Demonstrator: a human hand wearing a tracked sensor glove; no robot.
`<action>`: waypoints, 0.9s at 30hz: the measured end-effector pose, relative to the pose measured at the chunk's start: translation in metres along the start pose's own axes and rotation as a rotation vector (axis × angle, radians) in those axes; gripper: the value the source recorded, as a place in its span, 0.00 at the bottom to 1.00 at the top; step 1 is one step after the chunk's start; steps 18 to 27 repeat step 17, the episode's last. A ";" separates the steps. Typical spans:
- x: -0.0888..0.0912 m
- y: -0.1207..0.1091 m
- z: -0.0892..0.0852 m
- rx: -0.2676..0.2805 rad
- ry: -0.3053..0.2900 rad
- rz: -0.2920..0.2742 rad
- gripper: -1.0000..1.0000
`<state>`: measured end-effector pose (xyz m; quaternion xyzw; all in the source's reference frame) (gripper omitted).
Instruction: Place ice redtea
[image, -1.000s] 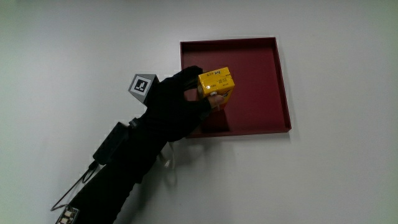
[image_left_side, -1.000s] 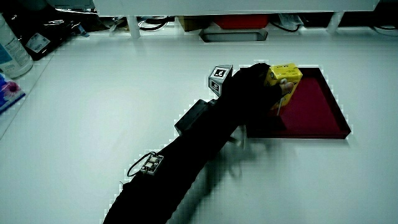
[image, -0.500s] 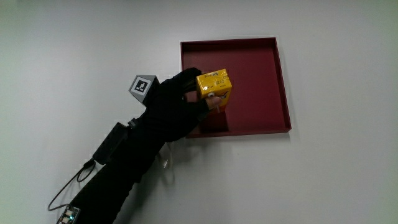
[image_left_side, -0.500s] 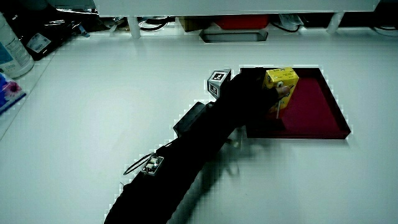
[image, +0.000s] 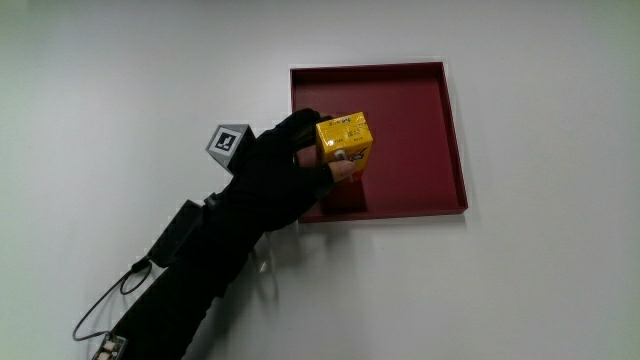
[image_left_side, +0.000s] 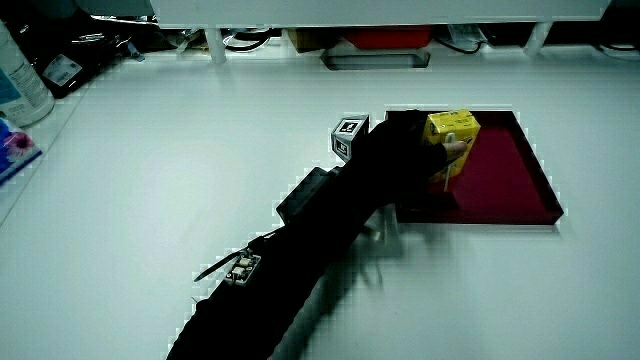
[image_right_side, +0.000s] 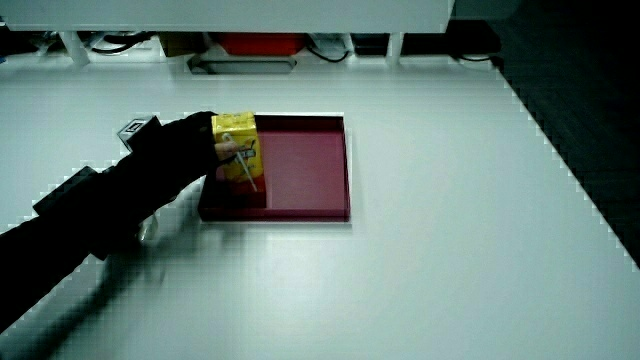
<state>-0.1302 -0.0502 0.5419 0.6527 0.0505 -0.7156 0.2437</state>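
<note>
A yellow ice red tea carton (image: 344, 139) stands upright in the dark red tray (image: 420, 110), near the tray's edge closest to the person. The gloved hand (image: 290, 170) is wrapped around the carton from the side, with a fingertip showing on its front face. Both side views show the same grasp: the carton (image_left_side: 451, 140) (image_right_side: 236, 145) is held by the hand (image_left_side: 400, 155) (image_right_side: 185, 150), and a straw is visible on the carton's face. I cannot tell whether the carton's base touches the tray floor. A patterned cube (image: 229, 138) sits on the back of the hand.
A black box and a thin cable (image: 110, 305) run along the forearm over the white table. A bottle (image_left_side: 18, 75) and dark items lie at the table's edge in a side view. A low partition with cables and a red box (image_right_side: 250, 42) closes off the table.
The hand has carried the carton slightly toward the tray's side wall nearest the cube and a little lower. The grasp stays the same.
</note>
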 end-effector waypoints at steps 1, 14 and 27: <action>0.001 -0.002 0.000 0.005 -0.016 0.003 0.17; 0.059 -0.032 0.017 -0.177 0.167 0.029 0.00; 0.063 -0.043 0.026 -0.210 0.232 0.067 0.00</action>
